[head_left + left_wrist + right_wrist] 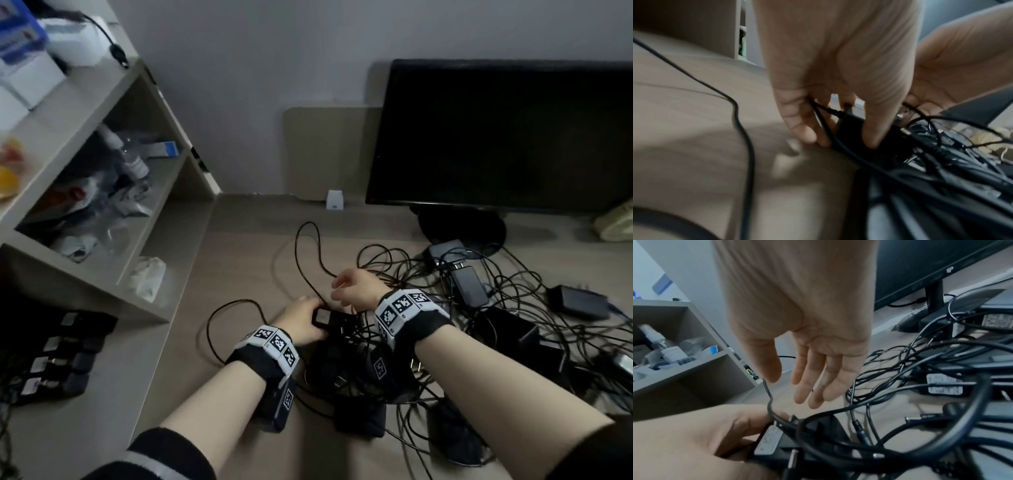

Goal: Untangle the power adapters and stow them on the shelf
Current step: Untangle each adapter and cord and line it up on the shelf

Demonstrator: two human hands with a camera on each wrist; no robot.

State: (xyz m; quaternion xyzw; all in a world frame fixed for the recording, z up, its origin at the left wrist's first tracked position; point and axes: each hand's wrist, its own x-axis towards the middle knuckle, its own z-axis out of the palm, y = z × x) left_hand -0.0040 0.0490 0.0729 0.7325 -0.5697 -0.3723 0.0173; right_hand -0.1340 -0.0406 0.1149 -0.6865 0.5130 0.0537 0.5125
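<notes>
On the tan desk, my left hand [303, 322] grips a black power adapter [327, 318] at the left edge of a tangle of black adapters and cables [469, 284]. Seen from the left wrist, the fingers [803, 129] and thumb curl round the adapter [851, 128]. Just above it, my right hand [352, 286] pinches a thin black cable [296, 245] that loops across the desk. In the right wrist view the cable [769, 399] comes out from under the thumb of the right hand [783, 379] and runs down to the labelled adapter [768, 439]; the other fingers hang straight.
A beige shelf unit [178, 226] stands at the left, its compartments holding bottles and bags. A row of black adapters [61, 356] lies at the lower left. A dark monitor [496, 137] stands behind the pile, with a small white cube [335, 200] near the wall.
</notes>
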